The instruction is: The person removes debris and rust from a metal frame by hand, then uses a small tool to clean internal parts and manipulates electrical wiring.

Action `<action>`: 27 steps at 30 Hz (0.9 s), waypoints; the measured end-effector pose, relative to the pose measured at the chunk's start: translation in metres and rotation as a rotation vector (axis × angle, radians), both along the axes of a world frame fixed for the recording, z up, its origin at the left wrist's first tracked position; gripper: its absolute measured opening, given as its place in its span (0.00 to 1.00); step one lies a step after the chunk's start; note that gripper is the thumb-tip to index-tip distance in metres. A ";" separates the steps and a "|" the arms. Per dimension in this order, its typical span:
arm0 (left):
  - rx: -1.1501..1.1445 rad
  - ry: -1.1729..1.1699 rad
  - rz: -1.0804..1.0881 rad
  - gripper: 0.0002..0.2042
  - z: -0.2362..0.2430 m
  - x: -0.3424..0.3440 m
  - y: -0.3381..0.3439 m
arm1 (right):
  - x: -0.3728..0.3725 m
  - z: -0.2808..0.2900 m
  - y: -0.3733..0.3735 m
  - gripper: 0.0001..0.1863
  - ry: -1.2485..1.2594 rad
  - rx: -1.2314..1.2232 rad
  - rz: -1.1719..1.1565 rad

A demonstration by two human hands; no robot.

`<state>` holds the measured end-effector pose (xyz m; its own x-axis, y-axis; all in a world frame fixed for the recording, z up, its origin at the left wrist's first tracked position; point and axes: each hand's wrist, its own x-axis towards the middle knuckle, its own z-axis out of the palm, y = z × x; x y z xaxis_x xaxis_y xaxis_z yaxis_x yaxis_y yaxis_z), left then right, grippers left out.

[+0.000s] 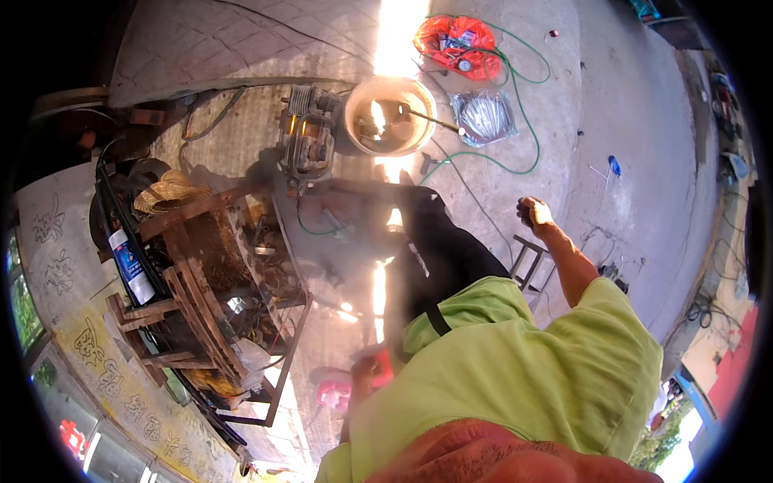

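Observation:
My right hand (533, 211) is held out to the right of my dark trousers, its fingers curled; whatever is in it, if anything, I cannot make out. My left hand (364, 372) hangs low by my left side, near a pink and red object (333, 394), with its fingers mostly hidden. Beyond my feet a pale bucket (353, 121) holds a stick-like tool (439, 121). Just left of it stands a finned metal machine, apparently a compressor (308, 135).
A cluttered wooden and metal rack (181, 274) with a straw hat (169, 193) fills the left. A red bag (443, 36), wrapped package (483, 117) and green hose (519, 168) lie ahead. A metal frame (527, 266) is at right.

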<state>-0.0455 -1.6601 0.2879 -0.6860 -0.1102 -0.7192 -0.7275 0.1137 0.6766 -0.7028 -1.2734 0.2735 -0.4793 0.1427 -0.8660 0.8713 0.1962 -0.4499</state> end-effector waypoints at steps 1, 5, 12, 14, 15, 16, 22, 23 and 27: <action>-0.103 -0.131 -0.122 0.07 0.000 -0.007 -0.021 | 0.024 0.003 0.048 0.08 -0.017 0.119 -0.051; 0.130 -0.246 0.609 0.08 0.077 -0.168 -0.051 | 0.144 -0.006 0.190 0.08 -0.138 0.203 -0.139; 0.260 0.349 0.274 0.06 0.198 -0.519 0.030 | 0.240 -0.012 0.248 0.09 -0.182 0.057 -0.263; 0.422 0.464 0.175 0.09 0.240 -0.592 0.086 | 0.223 0.000 0.230 0.10 -0.114 -0.059 -0.342; 0.479 0.490 0.138 0.09 0.256 -0.617 0.115 | 0.199 0.021 0.222 0.09 -0.038 -0.135 -0.336; 0.553 0.509 0.087 0.10 0.272 -0.641 0.145 | 0.177 0.047 0.218 0.08 0.045 -0.196 -0.345; 0.878 0.274 -0.101 0.09 0.309 -0.710 0.311 | 0.051 0.214 0.194 0.10 0.705 -0.411 -0.483; 0.917 0.199 -0.123 0.10 0.308 -0.713 0.330 | 0.041 0.238 0.190 0.10 0.775 -0.398 -0.469; 0.821 0.142 -0.298 0.10 0.321 -0.717 0.388 | 0.020 0.312 0.178 0.11 0.985 -0.425 -0.547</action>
<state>-0.7630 -1.2725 0.6087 -0.6925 0.6014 -0.3984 -0.6481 -0.2760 0.7098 -0.6831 -1.0957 0.5854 -0.9265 0.3251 -0.1894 0.0392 -0.4174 -0.9079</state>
